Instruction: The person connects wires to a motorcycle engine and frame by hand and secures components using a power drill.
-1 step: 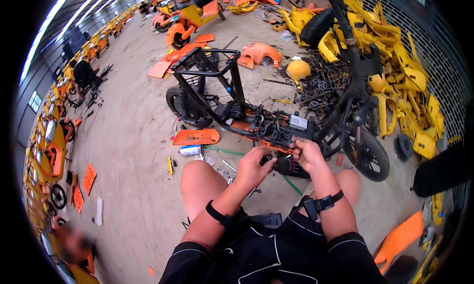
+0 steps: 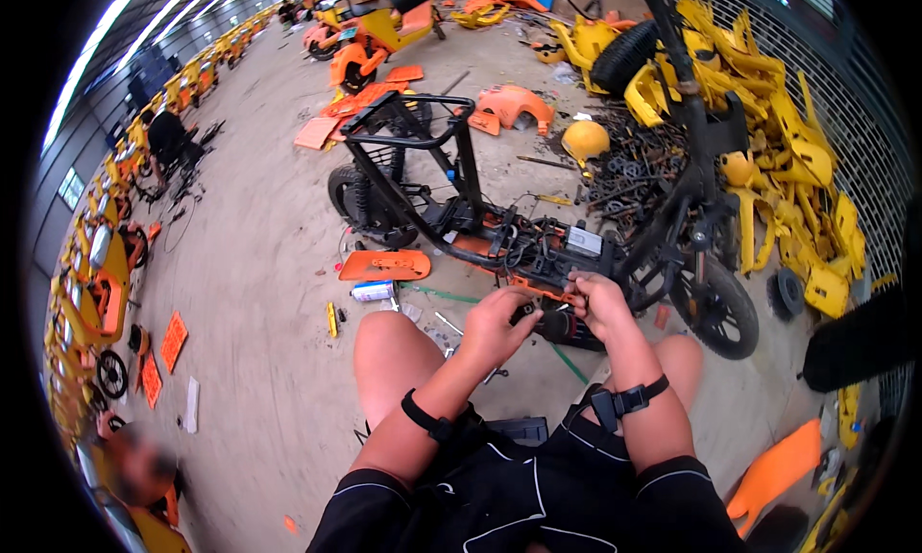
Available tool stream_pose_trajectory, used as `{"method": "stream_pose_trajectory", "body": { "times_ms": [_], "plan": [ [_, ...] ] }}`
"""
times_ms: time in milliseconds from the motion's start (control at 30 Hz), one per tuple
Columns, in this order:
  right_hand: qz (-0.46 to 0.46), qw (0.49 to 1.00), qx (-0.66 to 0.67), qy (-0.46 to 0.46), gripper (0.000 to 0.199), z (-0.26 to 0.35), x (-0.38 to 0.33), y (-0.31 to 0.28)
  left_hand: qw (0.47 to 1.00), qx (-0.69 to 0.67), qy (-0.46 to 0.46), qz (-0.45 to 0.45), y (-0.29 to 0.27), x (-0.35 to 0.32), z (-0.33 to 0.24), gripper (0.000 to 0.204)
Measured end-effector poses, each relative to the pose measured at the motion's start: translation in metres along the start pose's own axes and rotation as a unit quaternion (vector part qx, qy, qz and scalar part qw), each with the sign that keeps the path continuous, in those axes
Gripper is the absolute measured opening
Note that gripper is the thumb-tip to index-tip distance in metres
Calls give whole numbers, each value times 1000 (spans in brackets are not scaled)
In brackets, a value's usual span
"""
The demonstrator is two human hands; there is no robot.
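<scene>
In front of me stands a stripped scooter frame (image 2: 468, 164), black, its wiring and works bare along the low middle. My left hand (image 2: 492, 324) is closed round a small black part (image 2: 522, 312) whose kind I cannot make out. Close by on the right, my right hand (image 2: 603, 306) has thumb and fingers pinched together at the frame's near side; what they hold, if anything, is too small to tell. An orange panel edge (image 2: 544, 290) runs behind the fingers. Below and between the hands lies a dark, cylindrical tool-like thing (image 2: 569, 329), partly covered.
Beside my left knee lie an orange panel (image 2: 384, 265), a spray can (image 2: 372, 292) and a yellow-handled cutter (image 2: 332, 319). Dark metal parts (image 2: 624, 173) and yellow body panels (image 2: 792, 149) are heaped beyond the frame. Scooters (image 2: 110, 284) line the left, where another person (image 2: 144, 466) is.
The view has shifted very slightly, moving the scene a little right and down. Both hands keep nearly the same place and grip; the left fingers have turned slightly.
</scene>
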State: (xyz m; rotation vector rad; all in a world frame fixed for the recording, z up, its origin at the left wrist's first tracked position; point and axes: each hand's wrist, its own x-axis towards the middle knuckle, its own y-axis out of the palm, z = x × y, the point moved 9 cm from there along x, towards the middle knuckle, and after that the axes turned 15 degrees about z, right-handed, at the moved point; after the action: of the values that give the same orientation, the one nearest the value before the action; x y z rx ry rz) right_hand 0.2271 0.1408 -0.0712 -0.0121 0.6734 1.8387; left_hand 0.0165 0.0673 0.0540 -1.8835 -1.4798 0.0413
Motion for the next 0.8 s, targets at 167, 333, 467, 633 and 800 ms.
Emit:
{"method": "stream_pose_trajectory", "body": {
  "times_ms": [167, 333, 467, 633, 800],
  "plan": [
    [80, 844, -529, -50, 37, 17, -32, 76, 997, 15, 47, 51, -8, -6, -10, 27],
    [279, 875, -372, 137, 74, -44, -30, 65, 986, -48, 89, 133, -4, -11, -10, 28],
    [359, 775, -501, 137, 85, -66, -48, 79, 969, -113, 90, 202, -1, -15, -13, 27],
    [405, 801, -397, 192, 72, -115, -54, 74, 949, -148, 118, 253, 11, -17, -21, 25],
    [365, 803, -435, 182, 52, -112, -48, 82, 954, -143, 141, 221, 8, -9, -23, 24]
  ]
}}
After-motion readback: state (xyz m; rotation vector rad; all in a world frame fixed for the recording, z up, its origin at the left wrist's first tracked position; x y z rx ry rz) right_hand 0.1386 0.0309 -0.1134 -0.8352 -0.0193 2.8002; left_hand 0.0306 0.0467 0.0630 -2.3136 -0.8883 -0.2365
